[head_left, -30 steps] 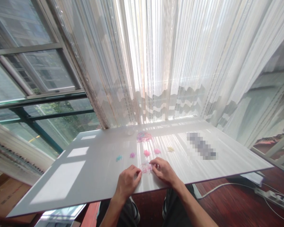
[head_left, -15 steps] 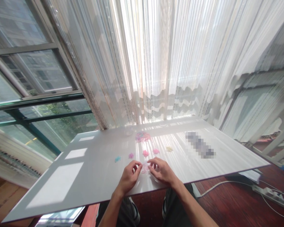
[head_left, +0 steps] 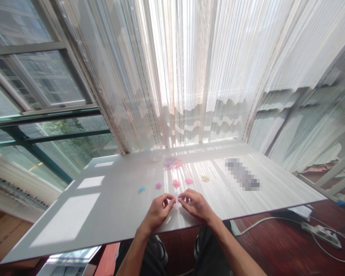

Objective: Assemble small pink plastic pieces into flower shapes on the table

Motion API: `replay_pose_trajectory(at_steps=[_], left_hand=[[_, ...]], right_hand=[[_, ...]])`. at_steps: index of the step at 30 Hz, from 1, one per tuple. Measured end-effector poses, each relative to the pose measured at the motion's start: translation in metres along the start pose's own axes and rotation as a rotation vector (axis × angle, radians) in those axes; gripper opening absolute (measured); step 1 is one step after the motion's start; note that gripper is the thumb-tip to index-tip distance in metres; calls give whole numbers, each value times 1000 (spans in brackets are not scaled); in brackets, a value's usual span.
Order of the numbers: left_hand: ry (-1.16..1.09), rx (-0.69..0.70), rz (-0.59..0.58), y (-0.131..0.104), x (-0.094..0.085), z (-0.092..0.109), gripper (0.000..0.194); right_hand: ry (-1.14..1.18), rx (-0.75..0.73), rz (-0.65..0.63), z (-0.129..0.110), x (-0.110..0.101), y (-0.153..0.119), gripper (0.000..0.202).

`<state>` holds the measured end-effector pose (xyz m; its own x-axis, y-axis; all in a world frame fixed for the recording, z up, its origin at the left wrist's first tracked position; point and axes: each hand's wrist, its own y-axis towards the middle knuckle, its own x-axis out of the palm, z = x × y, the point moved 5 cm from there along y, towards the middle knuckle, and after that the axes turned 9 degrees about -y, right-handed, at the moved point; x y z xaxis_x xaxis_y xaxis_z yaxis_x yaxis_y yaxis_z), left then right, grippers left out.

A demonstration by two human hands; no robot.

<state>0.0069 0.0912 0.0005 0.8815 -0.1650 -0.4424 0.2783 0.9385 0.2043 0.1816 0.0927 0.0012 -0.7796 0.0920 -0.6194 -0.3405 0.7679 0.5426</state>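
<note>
My left hand (head_left: 157, 211) and my right hand (head_left: 197, 207) meet near the table's front edge, fingertips pinched and almost touching. Whatever they pinch is too small to make out. Below the fingertips, partly hidden by them, lies a pale pink heap of tiny pieces (head_left: 176, 206). Just beyond the hands runs a row of small heaps: a teal heap (head_left: 142, 189), a purple heap (head_left: 158, 186), a red-pink heap (head_left: 176, 183), a pink heap (head_left: 189, 180) and a pale yellow heap (head_left: 205, 178). Farther back sits a larger mixed heap of pink and bluish pieces (head_left: 174, 163).
The white table (head_left: 112, 207) carries strips of sunlight. A clear round item (head_left: 156, 157) stands near its back edge, and a pixelated dark object (head_left: 242, 174) lies at the right. Curtains (head_left: 184, 76) hang behind. A power strip (head_left: 321, 234) with cables is on the floor.
Both hands have drawn closer together, so the gap between their fingertips has nearly gone. The heaps keep their places on the table; the view has shifted slightly.
</note>
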Motion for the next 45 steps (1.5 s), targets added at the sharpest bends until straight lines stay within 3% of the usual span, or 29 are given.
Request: replay_pose_trajectory(at_steps=[19, 45], left_hand=[[-43, 85, 128, -4, 2, -1, 18], [-124, 18, 85, -10, 14, -11, 14]], right_hand=[[-33, 13, -41, 4, 2, -3, 15], [-55, 95, -73, 2, -1, -9, 11]])
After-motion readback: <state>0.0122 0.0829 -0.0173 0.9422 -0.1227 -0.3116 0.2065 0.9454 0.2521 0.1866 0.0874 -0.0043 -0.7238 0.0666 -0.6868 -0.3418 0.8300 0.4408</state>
